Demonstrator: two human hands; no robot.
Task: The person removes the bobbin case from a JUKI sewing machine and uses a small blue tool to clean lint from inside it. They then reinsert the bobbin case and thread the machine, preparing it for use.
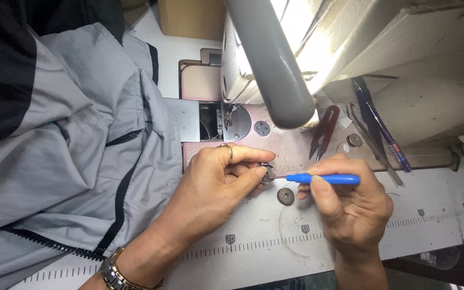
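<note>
Two hands: left hand pinches bobbin case; right hand grips blue tool.

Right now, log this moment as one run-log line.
left hand: pinches small round metal bobbin case | right hand: holds blue-handled tool, tip at case | dark round disc: on table

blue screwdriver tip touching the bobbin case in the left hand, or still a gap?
Cannot tell. In the head view the blue screwdriver points at the bobbin case held in the left hand, but its tip is too small to resolve.
</note>
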